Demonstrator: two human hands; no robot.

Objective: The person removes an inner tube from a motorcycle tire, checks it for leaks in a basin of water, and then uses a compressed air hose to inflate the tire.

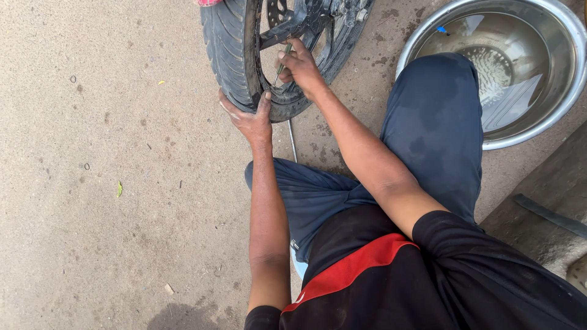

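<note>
- Two bare hands work on a motorcycle tyre (pixel 229 49) at the top of the view; the person crouches, black shirt with a red stripe, dark blue trousers (pixel 428 140) with damp-looking patches.
- Left hand (pixel 249 119): closed on the lower outer edge of the tyre, thumb up against the sidewall, fingers wrapped under the tread.
- Right hand (pixel 301 66): closed around a thin metal tool (pixel 282 66), held against the inner rim area of the wheel, just above the left hand.
- Tyre: black, worn rubber, grooved tread facing left, dusty. It stands upright on the concrete floor (pixel 92 183), mounted on a black spoked wheel (pixel 287 30); a sprocket or disc shows partly at the top edge.
- Thin metal rod (pixel 293 140) lies on the floor below the tyre, between the person's forearms.
- Floor: pale, gritty, with dark wet spots near the wheel and a few small leaves.
- Far right: large steel basin (pixel 550 104) holding shallow, cloudy water, partly hidden behind the raised knee.
- Right edge: rough stone block (pixel 538 214) with a dark flat strip lying across it.
</note>
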